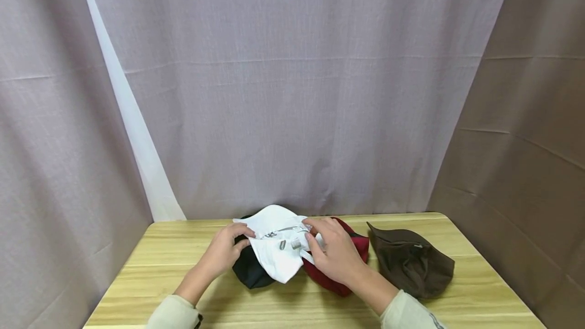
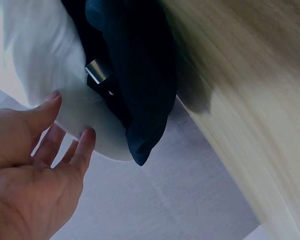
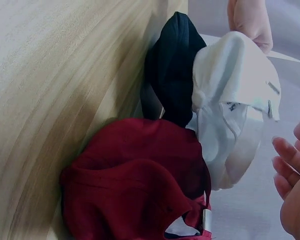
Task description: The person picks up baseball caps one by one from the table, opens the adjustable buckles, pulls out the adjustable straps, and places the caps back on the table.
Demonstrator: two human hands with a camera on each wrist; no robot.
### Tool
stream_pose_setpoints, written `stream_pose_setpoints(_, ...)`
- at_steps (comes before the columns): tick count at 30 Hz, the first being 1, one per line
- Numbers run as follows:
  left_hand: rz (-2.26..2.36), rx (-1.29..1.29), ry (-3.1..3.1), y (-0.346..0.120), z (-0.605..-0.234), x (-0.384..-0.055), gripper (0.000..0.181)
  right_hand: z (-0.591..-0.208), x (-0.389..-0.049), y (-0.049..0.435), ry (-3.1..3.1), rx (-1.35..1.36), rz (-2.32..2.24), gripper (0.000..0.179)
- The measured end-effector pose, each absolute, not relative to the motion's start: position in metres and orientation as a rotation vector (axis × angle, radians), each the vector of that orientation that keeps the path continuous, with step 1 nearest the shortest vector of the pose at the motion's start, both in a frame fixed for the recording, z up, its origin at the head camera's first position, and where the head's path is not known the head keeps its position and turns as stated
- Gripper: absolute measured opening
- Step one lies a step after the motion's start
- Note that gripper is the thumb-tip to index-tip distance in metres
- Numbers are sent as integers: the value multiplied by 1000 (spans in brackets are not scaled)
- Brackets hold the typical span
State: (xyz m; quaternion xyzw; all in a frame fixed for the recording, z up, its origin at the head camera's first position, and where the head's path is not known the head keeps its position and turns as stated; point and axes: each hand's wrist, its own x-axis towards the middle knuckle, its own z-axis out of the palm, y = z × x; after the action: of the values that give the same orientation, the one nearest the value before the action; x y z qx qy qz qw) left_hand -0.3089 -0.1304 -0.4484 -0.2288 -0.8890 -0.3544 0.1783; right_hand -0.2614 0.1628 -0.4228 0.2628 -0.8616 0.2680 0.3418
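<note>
A white cap (image 1: 271, 220) lies tilted on top of a black cap (image 1: 253, 270), its inside with a printed mark and a metal strap buckle facing up. At its left edge my left hand (image 1: 222, 249) pinches the white fabric between thumb and fingers; the left wrist view shows the fingertips (image 2: 88, 137) at the pale brim, beside the black cap's metal buckle (image 2: 99, 71). My right hand (image 1: 338, 253) hovers by the white cap's back strap, over a red cap (image 1: 330, 281). From the right wrist, its loosely bent fingers (image 3: 285, 167) show apart from the white cap.
A dark brown cap (image 1: 407, 263) lies on the right of the wooden table (image 1: 151, 268), beyond my right hand. Grey curtains (image 1: 292, 116) hang behind the table's back edge and on both sides.
</note>
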Motion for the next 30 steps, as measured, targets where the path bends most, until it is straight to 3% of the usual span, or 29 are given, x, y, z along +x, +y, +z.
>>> stream_pose_setpoints(9,-1043,-654,-2358,-136,-446,-308,20,-421,-264,169,-2094,652,755,31)
stream_pose_setpoints(20,-1071,-623,-2040,-158,-436,-295,26,-424,-267,174,-1989,610,802,45)
stream_pose_setpoints(30,-1179,-420,-1997,-197,-429,-274,19,-432,-266,169,-2070,674,796,37)
